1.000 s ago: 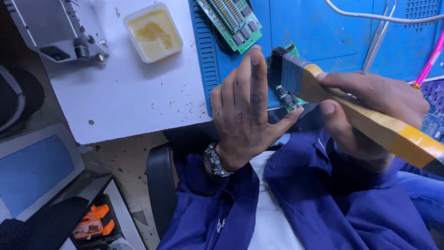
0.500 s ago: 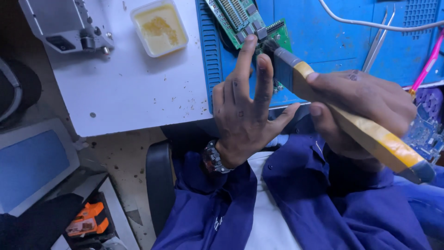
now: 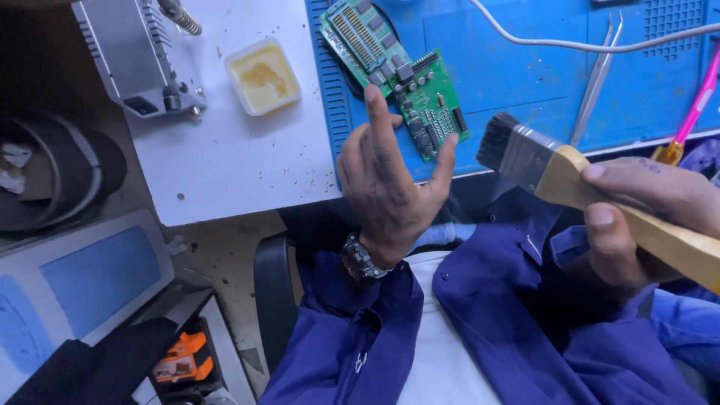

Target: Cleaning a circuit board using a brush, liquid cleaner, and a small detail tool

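My left hand (image 3: 390, 199) is raised, fingers spread, holding nothing, just below the green circuit board (image 3: 397, 75). The board lies on the blue mat (image 3: 525, 82) on the bench (image 3: 232, 165), long axis slanting from upper left to lower right. My right hand (image 3: 637, 217) grips the brush (image 3: 570, 184) by its wooden handle, bristles toward the board's lower end. Left hand is nearer the board
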